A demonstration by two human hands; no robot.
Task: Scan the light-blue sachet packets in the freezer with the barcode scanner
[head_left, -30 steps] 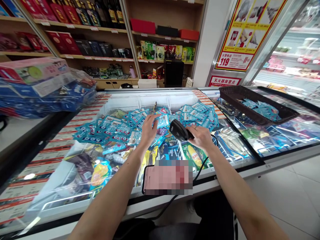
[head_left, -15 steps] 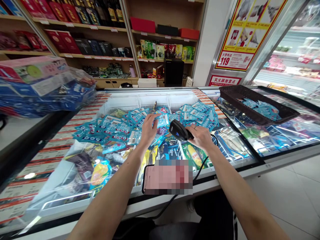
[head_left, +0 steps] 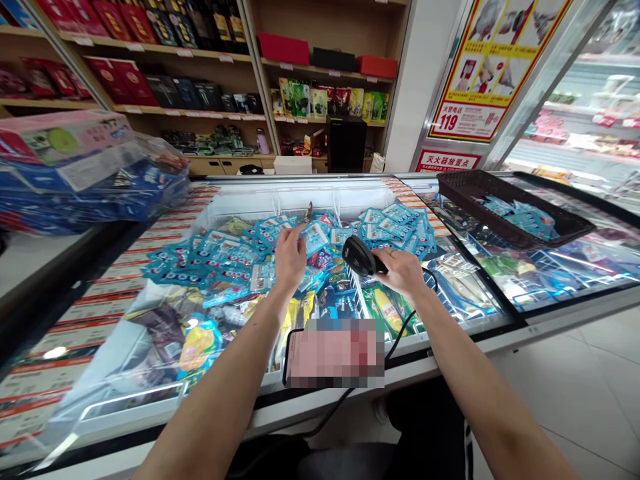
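A small light-blue packet (head_left: 316,238) with a white label hangs at the fingertips of my left hand (head_left: 291,260), which pinches its left edge. My right hand (head_left: 401,272) is wrapped round the handle of a black barcode scanner (head_left: 358,256), whose head points left toward the packet. Many more blue packets (head_left: 220,257) lie in an overlapping heap on the freezer's glass top to the left. Another pile of the same packets (head_left: 397,223) rests behind the scanner. A phone (head_left: 335,353) with a blurred screen lies flat near the freezer's front edge, between my forearms.
A dark woven basket (head_left: 565,233) with several blue packets stands at the right. Plastic-wrapped boxes (head_left: 75,167) are stacked at the left. The scanner's black cable (head_left: 404,339) runs past the phone over the front edge. Shelves (head_left: 200,53) of goods stand behind the freezer.
My left hand has shifted slightly left, and the packet at its fingertips has moved left and tilted. The scanner head has turned slightly and moved a little right.
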